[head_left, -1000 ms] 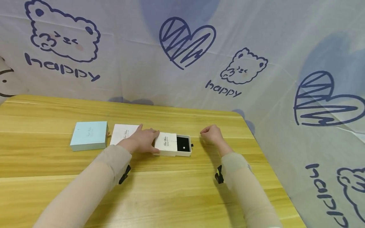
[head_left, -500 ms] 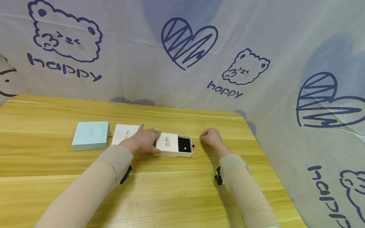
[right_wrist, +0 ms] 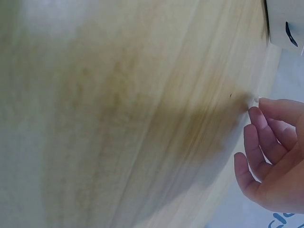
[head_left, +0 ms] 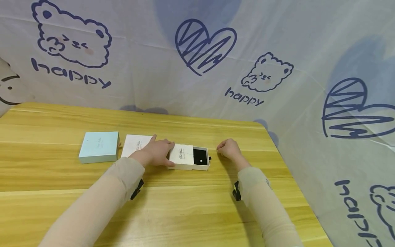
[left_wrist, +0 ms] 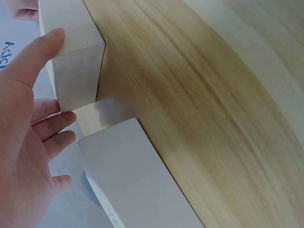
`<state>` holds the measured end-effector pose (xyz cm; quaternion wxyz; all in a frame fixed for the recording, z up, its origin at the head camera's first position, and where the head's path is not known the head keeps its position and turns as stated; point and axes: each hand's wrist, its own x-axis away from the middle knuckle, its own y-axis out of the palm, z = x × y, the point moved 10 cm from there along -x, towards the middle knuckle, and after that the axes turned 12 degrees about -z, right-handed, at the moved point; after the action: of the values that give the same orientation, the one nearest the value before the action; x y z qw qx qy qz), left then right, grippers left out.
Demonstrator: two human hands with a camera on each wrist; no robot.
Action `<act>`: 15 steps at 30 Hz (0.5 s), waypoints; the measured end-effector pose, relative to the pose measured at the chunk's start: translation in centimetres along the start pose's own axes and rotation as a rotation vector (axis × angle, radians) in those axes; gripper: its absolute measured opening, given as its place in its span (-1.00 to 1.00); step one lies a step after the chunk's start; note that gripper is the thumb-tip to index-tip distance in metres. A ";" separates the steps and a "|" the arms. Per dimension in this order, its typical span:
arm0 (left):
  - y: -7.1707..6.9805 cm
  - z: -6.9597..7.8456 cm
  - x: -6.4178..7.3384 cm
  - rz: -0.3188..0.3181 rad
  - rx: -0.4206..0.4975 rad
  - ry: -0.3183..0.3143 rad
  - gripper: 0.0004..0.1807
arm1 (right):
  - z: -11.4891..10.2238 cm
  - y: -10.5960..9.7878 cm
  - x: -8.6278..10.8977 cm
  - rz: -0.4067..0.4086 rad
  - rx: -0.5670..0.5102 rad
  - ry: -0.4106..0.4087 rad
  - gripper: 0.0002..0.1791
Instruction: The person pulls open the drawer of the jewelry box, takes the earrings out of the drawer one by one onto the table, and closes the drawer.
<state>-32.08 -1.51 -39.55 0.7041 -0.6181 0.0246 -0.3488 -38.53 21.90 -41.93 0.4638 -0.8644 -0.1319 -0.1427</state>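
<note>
A white box with flat sides is held at 1 end by the left grip, thumb and fingers on 2 sides. Its drawer is left partly out, with 1 round bead set on the black pad. Near it, a tiny pale thing is pinched by the right grip. To the left, on the streaky wooden table, another white box and a square blue box are seen.
</note>
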 end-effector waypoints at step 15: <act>0.0 0.0 -0.2 0.008 -0.021 -0.002 -0.07 | -1.0 -0.6 0.5 0.029 0.046 -0.031 -0.78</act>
<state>-32.22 -1.45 -39.63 0.6991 -0.6256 0.0301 -0.3450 -38.41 21.44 -40.71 0.4836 -0.8573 -0.1297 -0.1196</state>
